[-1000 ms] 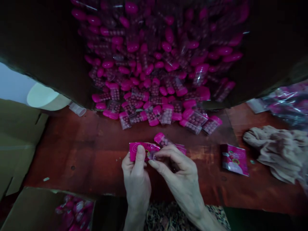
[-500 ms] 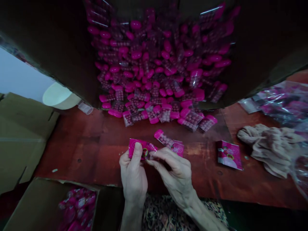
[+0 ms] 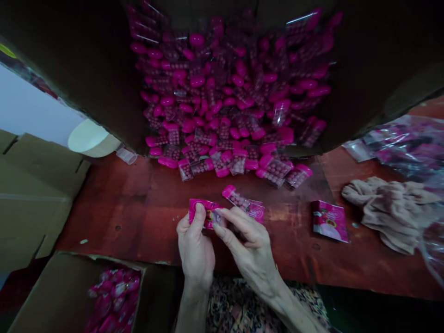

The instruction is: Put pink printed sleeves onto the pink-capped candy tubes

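Observation:
My left hand (image 3: 197,252) is closed around a small pink printed label (image 3: 204,213), thumb lying flat on its face. My right hand (image 3: 248,247) pinches the right end of the same label between thumb and fingertips; whether anything else is in that pinch is hidden. Just beyond my right fingers lies a small clear bottle of pale pink beads with a pink cap (image 3: 235,196). It rests partly over another pink printed piece (image 3: 256,210). Farther right on the red-brown table (image 3: 145,226) sits a stack of similar pink labels (image 3: 330,221).
A large dark carton (image 3: 367,83) opens toward me, with many capped bead bottles (image 3: 239,162) spilling from it. At left are a white bowl (image 3: 93,139), a clear cup (image 3: 126,156) and a box of pink packs (image 3: 113,296). A crumpled cloth (image 3: 388,208) and plastic bags (image 3: 409,143) lie right.
The view has shifted, so the table things sit a little differently. Both hands keep hold of the label; my right fingertips have moved slightly along its right end.

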Motion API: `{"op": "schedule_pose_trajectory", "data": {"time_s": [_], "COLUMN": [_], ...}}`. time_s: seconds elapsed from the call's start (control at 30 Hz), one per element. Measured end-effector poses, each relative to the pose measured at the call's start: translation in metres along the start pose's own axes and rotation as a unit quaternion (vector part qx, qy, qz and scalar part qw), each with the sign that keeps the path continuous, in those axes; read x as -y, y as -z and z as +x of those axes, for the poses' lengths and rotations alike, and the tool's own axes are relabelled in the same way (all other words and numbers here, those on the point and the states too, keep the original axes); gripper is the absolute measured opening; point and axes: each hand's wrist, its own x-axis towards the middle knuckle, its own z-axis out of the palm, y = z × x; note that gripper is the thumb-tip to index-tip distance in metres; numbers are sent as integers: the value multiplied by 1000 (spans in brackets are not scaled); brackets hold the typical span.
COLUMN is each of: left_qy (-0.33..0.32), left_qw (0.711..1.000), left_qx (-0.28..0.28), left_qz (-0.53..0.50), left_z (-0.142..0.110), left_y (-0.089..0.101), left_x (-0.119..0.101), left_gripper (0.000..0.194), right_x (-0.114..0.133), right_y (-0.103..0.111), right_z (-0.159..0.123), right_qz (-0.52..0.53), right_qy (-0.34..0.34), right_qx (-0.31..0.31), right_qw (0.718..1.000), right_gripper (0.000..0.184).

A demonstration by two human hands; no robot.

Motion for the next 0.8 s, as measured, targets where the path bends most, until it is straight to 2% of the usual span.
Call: {"op": "schedule_pose_trajectory", "data": {"time_s": [0.17, 0.27, 0.33, 0.43, 0.57, 0.67, 0.8], "left_qy": [26, 9, -6, -7, 3, 11, 12], "left_qw": [999, 999, 999, 999, 1000, 1000, 1000], "left_qx": [-11, -21, -27, -28, -17, 3, -7], "left_qz": [-29, -37, -43, -40, -23, -20, -28], "left_z": [1, 5, 8, 9, 5, 5, 8], "left_y": [-1, 1, 3, 4, 3, 4, 5], "left_x": [3, -1, -4, -7, -3, 1, -1], "left_gripper": [16, 14, 13, 11, 14, 15, 14], "right_x": [0, 0, -1, -2, -2, -2, -2], "right_y": [-6, -3, 1, 5, 5, 6, 9], "right_z": [-7, -9, -6, -1, 5, 6, 5], "right_qz": [-47, -62, -67, -64, -71, -66, -32], "right_qy": [20, -3, -21, -16, 2, -8, -32], "right_qx": [-45, -80, -95, -83, -64, -46, -31], "right_qw": [998, 995, 993, 994, 995, 997, 998], "right_gripper": [28, 43, 44, 32, 27, 22, 21]}}
